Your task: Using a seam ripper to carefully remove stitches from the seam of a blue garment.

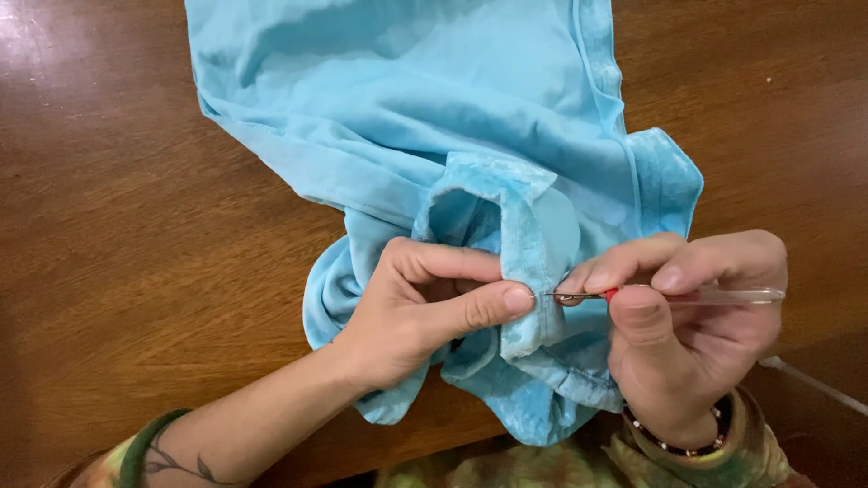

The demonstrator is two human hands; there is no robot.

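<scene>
A light blue velvety garment [470,154] is spread on the brown wooden surface [136,253], its near edge bunched up between the two hands so that a seam is presented to the tool. A fold of the cloth is pinched by the left hand [425,307], thumb pressed against curled fingers, apparently to keep the seam taut. A seam ripper [669,295] with a clear handle and red collar is held by the right hand [687,334], gripped between thumb and forefinger, its metal tip laid at the fold. Both wrists are angled inward, near the body.
</scene>
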